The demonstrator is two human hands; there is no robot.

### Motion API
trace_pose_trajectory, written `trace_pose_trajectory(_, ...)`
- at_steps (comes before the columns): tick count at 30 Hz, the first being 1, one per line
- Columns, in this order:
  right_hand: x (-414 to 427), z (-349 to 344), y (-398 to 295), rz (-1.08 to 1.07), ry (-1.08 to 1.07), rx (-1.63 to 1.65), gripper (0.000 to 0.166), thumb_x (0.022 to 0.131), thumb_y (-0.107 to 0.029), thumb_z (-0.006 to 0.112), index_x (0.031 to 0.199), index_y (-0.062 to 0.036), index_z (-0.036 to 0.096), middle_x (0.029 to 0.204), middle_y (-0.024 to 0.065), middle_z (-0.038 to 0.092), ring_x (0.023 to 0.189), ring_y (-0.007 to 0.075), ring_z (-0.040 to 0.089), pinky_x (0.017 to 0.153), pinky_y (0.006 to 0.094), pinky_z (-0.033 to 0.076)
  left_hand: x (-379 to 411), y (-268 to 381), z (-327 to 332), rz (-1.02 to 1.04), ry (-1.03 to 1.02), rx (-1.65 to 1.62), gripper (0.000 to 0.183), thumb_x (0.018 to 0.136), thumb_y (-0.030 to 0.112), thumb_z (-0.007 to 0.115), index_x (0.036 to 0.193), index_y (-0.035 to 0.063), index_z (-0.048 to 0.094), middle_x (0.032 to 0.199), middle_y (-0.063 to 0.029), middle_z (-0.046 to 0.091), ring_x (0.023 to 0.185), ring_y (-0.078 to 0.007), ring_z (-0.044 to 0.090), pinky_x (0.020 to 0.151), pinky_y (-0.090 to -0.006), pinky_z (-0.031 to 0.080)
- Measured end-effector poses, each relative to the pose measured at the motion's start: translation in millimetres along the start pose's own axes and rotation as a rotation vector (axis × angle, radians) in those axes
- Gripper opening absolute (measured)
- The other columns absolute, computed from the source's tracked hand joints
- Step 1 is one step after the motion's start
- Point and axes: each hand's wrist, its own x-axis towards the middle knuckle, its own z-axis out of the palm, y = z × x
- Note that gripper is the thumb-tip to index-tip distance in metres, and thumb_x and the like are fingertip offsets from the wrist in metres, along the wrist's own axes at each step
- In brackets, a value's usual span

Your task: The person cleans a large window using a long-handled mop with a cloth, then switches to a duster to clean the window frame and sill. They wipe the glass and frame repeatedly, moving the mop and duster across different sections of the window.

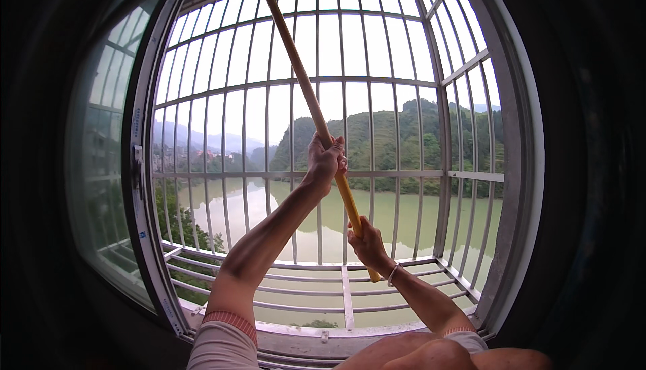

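Note:
A long wooden pole (299,70) slants from the top of the view down to the lower middle, where its yellowish end shows below my hands. My left hand (325,160) is closed around the pole at mid-length of its visible part. Lower down, my right hand (370,241) grips the same pole near its bottom end, with a bracelet (393,274) on that wrist. The pole's upper end lies outside the picture. Both arms reach out through the window opening, in front of the metal bars.
A metal security cage (328,173) with upright bars and a barred floor (303,292) encloses the opening. A sliding glass pane (108,168) with a latch (138,168) on its frame stands at left. The concrete window jamb (497,249) is at right. Beyond lie a river and hills.

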Motion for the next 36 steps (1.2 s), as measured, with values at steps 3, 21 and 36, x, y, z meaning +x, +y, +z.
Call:
trace_pose_trajectory(3,-38.6,17.3,30.9,0.055,0.079,0.113,0.014,0.088,-0.007,0.057,0.099,-0.0059,0.049,0.062,0.0055,0.051,0.053,0.0143,0.052,0.052,0.0323,0.045,-22.7,-32.8,5.7,-0.047,-0.086,0.047,0.02,0.095,0.013,0.057,0.094,0.012,0.037,0.065,-0.0015,0.045,0.047,-0.0108,0.043,0.045,-0.0278,0.04)
trace_pose_trajectory(21,-70.7,10.8,53.5,0.207,0.052,0.4,0.014,0.092,-0.005,0.051,0.097,-0.0099,0.039,0.062,0.001,0.046,0.043,0.0093,0.047,0.036,0.0254,0.041,-38.3,-71.9,60.4,-0.142,-0.227,0.122,0.018,0.094,0.006,0.056,0.092,0.0108,0.04,0.063,0.0004,0.045,0.045,-0.008,0.043,0.041,-0.025,0.037)
trace_pose_trajectory(36,-73.6,74.5,68.4,0.229,-0.235,0.232,0.013,0.089,-0.005,0.055,0.096,-0.0057,0.044,0.064,0.0079,0.052,0.053,0.0161,0.054,0.049,0.0322,0.044,-84.5,-56.3,-47.4,-0.091,0.078,0.224,0.018,0.095,0.011,0.057,0.095,0.0091,0.039,0.074,-0.0029,0.051,0.053,-0.011,0.053,0.052,-0.0272,0.048)
